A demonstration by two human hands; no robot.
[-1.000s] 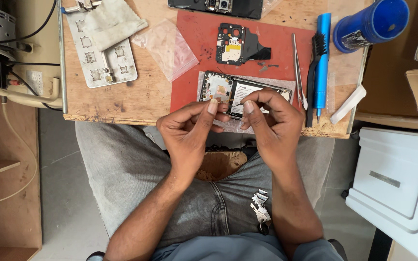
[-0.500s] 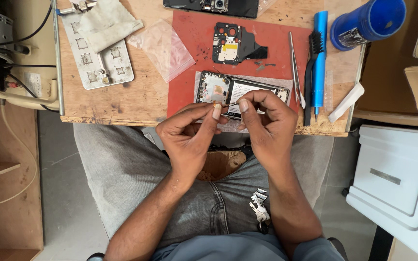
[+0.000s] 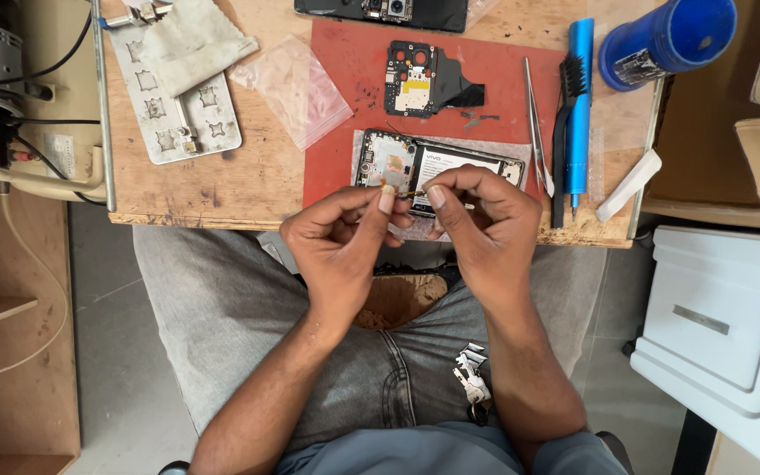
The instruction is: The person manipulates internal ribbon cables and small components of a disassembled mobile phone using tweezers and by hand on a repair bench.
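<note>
Two bare hands meet over the near edge of a wooden workbench (image 3: 222, 189), each pinched narrow on one end of a small, thin, gold-coloured part (image 3: 406, 191) that spans the gap between them. The left hand (image 3: 345, 242) grips it between thumb and forefinger; the right hand (image 3: 477, 224) does the same from the opposite side, so the part is held taut and level, close to the eyes rather than flat on the bench. What the part is exactly is too small to tell.

Directly behind the fingertips lies an opened phone body (image 3: 437, 167), back removed, resting on a red work mat (image 3: 345, 97) that keeps loose pieces visible against its colour. A removed circuit board (image 3: 420, 79) sits farther back on the same mat, apart from the phone. Tools are laid parallel at the right of the mat, within reach of the right hand: tweezers (image 3: 534, 123), a black brush (image 3: 563, 132) and a blue screwdriver (image 3: 580, 105). A clear plastic bag (image 3: 292, 88) and a grey metal plate (image 3: 178, 105) lie to the left. A bunch of keys (image 3: 470, 380) hangs at the person's jeans.
</note>
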